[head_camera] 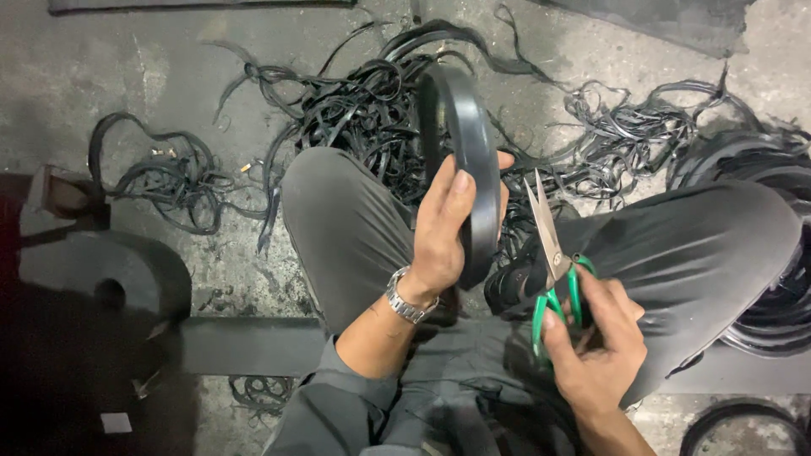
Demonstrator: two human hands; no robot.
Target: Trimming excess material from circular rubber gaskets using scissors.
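My left hand (443, 232) grips a black rubber ring (465, 135) held upright on edge between my knees, thumb on its outer face and fingers wrapped behind. A metal wristwatch (405, 297) sits on that wrist. My right hand (596, 342) holds green-handled scissors (551, 253) with the blades shut and pointing up, just right of the ring and apart from it. Both hands are above my lap, in grey trousers (355, 228).
A tangle of black rubber strips (363, 110) covers the concrete floor ahead. Stacked black rubber rings (777, 295) lie at the right. A dark block with a round hole (106, 283) stands at the left, and a flat dark bar (245, 344) lies beside it.
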